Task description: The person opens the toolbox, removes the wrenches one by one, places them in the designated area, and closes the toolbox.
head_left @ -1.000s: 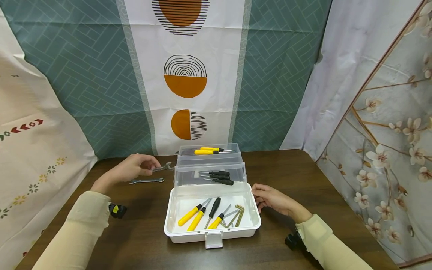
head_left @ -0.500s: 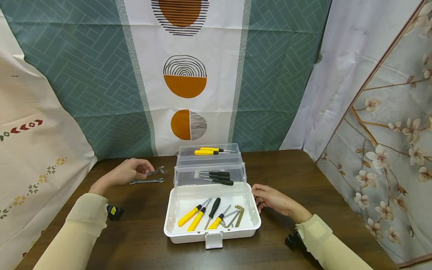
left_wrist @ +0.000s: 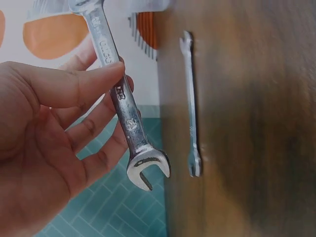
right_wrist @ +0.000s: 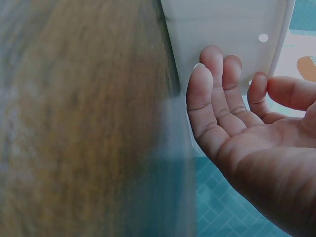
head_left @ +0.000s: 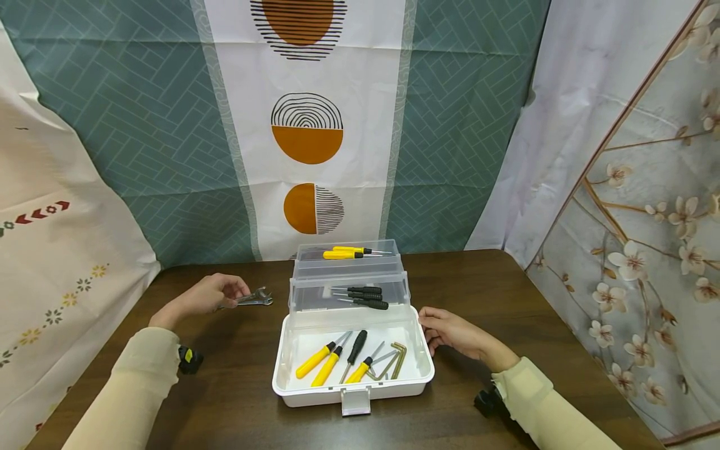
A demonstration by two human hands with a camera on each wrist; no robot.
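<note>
My left hand (head_left: 210, 297) pinches an open-ended wrench (left_wrist: 129, 116) between thumb and fingers, above the table's left side. A thinner second wrench (left_wrist: 192, 106) lies on the table beside it; in the head view the two overlap. The white toolbox (head_left: 281, 356) stands in the middle with its lid (head_left: 304, 294) raised. My right hand (head_left: 458, 334) rests at the box's right side, and in the right wrist view its relaxed fingers (right_wrist: 212, 64) lie against the white wall (right_wrist: 222, 24).
Inside the box are yellow screwdrivers (head_left: 315, 360), a black screwdriver (head_left: 357, 347) and hex keys (head_left: 400, 361). Black screwdrivers (head_left: 371, 304) and yellow ones (head_left: 342, 255) lie in the transparent lid. Patterned curtains (head_left: 169, 125) hang behind the dark table (head_left: 225, 387).
My left hand has moved left and slightly down toward the lying wrench, carrying the held wrench away from the box. My right hand has stayed at the box's side.
</note>
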